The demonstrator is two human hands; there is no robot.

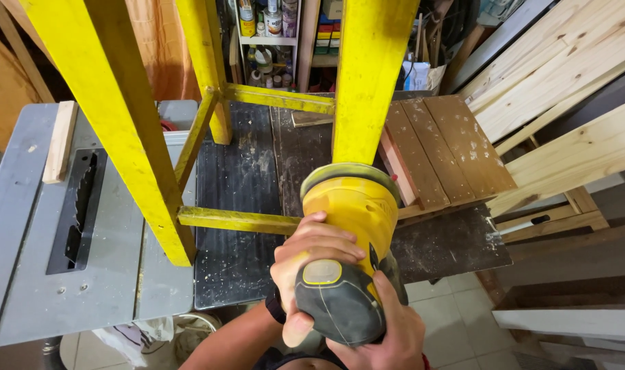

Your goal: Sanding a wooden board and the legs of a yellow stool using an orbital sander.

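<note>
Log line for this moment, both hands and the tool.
left hand: grips sander body | right hand: cups sander rear | sander pad: against yellow leg | frame: on dark bench | table saw: left

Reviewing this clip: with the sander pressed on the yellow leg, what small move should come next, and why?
Probably slide the yellow sander a little further up the yellow wooden leg. Both hands, left and right, grip it with its pad flat against the leg's lower end, and the paint above looks untouched.

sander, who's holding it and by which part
Both hands hold the yellow sander: left hand wraps the body, right hand cups the dark rear end.
</note>
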